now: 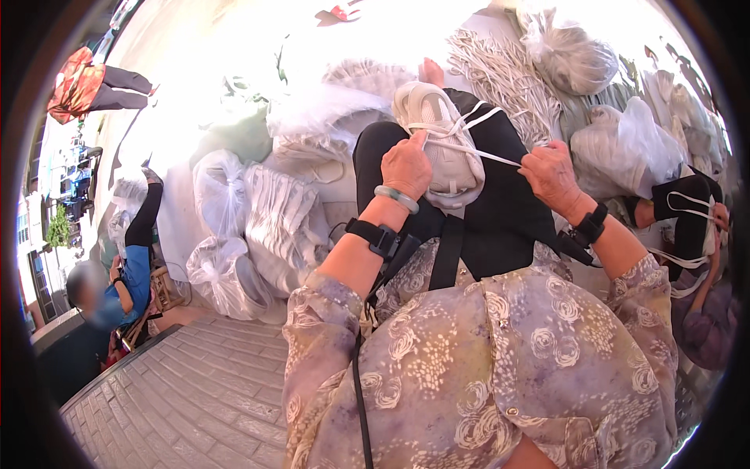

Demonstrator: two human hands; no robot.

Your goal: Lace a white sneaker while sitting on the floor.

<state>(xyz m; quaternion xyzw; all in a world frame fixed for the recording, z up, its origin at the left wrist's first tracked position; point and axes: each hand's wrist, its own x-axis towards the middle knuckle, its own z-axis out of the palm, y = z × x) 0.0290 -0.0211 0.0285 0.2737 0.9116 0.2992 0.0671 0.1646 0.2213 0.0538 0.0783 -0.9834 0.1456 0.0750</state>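
- OK, beige shoe point(449, 173) is on the person's lap, up on the black cloth point(491, 230), btwn both hands; nothing clamps it, so a hard tug could skid or tip it.
- L hand point(408, 166): fingers closed in a pinch on the lacing, right against the shoe's upper. Exact fingertip grip is partly hidden, can't tell how firm.
- R hand point(549, 172): narrow pinch too, holding the white lace point(486, 156) out to the side, strand pretty much straight btwn hand & shoe.
- Risk no. 1: R pulls harder than L braces, & the lace prob. slides thru, leaving uneven ends.
- Risk no. 2: a 2nd strand bows out loose above the taut one; cross them wrong & you'd likely get a twist or knot.
- L wrist carries a bangle point(397, 198) & a black wristband point(376, 238); a slack loop could snag there, esp. if it flops back toward the arm.
- Black cord point(362, 406) runs down the shirt front, well apart from the lace, so low risk IMO.
- Pile of loose laces point(504, 82) lies beyond the knees; if the shoe rolls fwd, it could land near there or among the plastic bags point(336, 117) & get tangled, approx. worst case.
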